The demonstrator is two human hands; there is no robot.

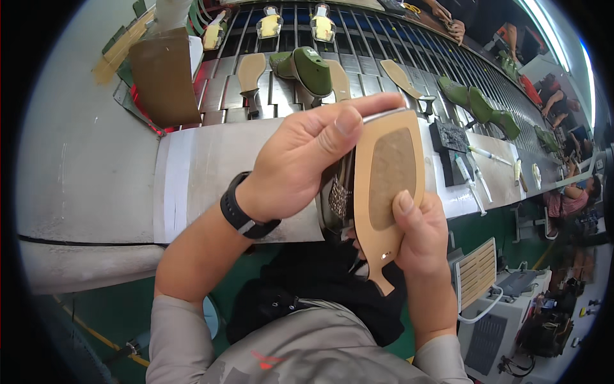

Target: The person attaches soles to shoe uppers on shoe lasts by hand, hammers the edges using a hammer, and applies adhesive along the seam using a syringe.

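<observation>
Now I see both hands grasping the tan shoe sole [388, 185]: left hand [300, 160] fingers over its top, right hand [419, 233] clenched low, above the worktop [211, 166].

place: shoe factory line | evidence: slatted conveyor [358, 61] beyond the fingers carrying green shoe lasts [307, 69] and tan soles [251, 72] | grey bench [211, 166] under the fingers | other workers' hands [451, 22] farther along the line
</observation>
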